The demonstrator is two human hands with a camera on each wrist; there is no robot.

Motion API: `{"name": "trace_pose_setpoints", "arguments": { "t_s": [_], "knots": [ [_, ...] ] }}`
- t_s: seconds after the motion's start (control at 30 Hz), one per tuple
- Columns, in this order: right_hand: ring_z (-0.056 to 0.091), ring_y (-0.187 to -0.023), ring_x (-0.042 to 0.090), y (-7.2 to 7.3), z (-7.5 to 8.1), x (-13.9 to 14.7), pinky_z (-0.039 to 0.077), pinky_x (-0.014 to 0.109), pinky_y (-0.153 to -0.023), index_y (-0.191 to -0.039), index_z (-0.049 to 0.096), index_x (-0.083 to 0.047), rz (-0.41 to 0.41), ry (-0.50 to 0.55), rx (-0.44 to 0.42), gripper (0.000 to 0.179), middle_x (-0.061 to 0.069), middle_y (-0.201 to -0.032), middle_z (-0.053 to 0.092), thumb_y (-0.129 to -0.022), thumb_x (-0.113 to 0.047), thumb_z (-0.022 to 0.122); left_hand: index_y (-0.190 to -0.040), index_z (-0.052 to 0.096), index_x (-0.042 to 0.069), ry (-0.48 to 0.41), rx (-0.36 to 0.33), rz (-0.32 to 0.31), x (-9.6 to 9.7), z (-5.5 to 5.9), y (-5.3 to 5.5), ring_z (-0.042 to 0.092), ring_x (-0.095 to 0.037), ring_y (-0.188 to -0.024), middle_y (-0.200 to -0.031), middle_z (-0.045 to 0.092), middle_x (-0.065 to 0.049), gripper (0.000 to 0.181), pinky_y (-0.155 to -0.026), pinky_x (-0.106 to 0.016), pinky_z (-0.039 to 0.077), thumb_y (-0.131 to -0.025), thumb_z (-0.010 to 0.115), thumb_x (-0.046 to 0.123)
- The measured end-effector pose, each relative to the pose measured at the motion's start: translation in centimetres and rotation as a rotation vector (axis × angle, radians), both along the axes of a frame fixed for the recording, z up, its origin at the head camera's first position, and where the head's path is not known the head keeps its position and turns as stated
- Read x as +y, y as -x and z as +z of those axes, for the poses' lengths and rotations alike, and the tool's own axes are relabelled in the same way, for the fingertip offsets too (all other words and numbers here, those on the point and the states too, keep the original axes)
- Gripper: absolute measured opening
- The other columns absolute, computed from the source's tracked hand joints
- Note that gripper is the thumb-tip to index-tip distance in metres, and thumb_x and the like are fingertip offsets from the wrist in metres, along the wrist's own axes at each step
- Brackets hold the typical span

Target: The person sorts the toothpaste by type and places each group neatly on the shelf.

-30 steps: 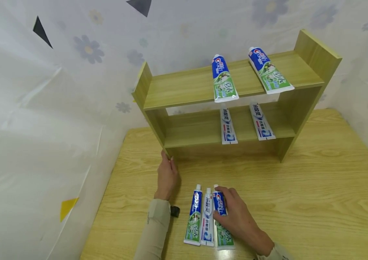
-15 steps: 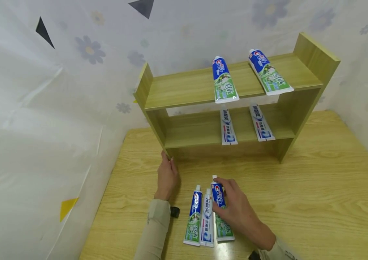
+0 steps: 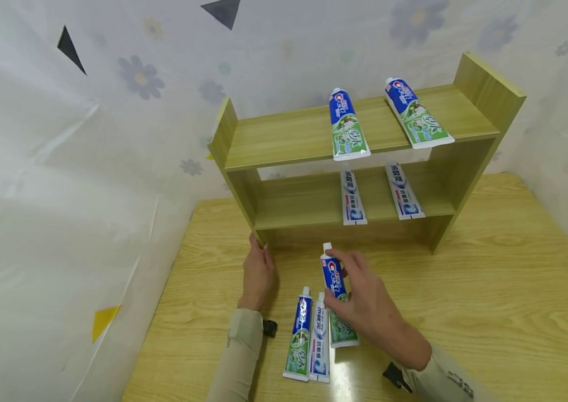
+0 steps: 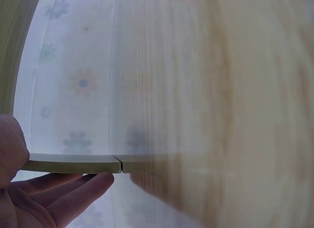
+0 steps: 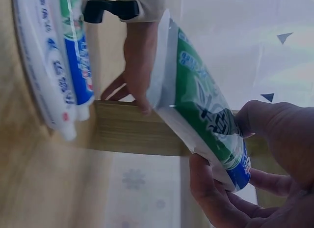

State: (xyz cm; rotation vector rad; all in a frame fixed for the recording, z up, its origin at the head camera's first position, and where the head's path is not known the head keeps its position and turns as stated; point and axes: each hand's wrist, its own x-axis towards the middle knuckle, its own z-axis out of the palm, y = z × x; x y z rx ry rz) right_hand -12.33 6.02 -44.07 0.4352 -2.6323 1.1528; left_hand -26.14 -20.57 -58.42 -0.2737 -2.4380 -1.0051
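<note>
My right hand (image 3: 366, 298) grips a blue-and-green toothpaste tube (image 5: 201, 98) between thumb and fingers, cap pointing toward the shelf. In the right wrist view the tube is tilted, clear of the table. My left hand (image 3: 257, 273) holds the lower left side panel of the wooden shelf (image 3: 289, 202); in the left wrist view its thumb and fingers (image 4: 86, 198) lie on either side of the panel's edge. Beside the held tube, another blue-and-green toothpaste tube (image 3: 298, 338) and a white toothpaste tube (image 3: 319, 340) lie side by side on the table.
On the upper board lie two blue-and-green tubes, a left one (image 3: 348, 125) and a right one (image 3: 417, 114). Two white tubes, a left one (image 3: 352, 198) and a right one (image 3: 403, 192), lie below. A flower-patterned curtain (image 3: 113, 139) encloses the wooden table (image 3: 505, 290).
My right hand has lifted the blue-and-green toothpaste tube from beside the white one and carried it forward toward the shelf. My left hand stays on the side panel.
</note>
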Motion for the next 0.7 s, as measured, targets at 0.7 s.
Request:
{"name": "trace_pose_setpoints", "arguments": {
  "t_s": [0.7],
  "knots": [
    [0.066,-0.100,0.021,1.7,4.8,-0.6,0.058,0.017,-0.066,-0.158,0.051,-0.013,0.103,0.033,0.219,0.080,0.015,-0.132,0.057,-0.086,-0.003,0.086,-0.165,0.034,0.008,-0.022,-0.004,-0.009,0.4,1.0,-0.3,0.071,-0.051,-0.124,-0.137,0.068,-0.036,0.047,-0.095,-0.063,0.062,-0.120,0.038,0.024]
  ]
}}
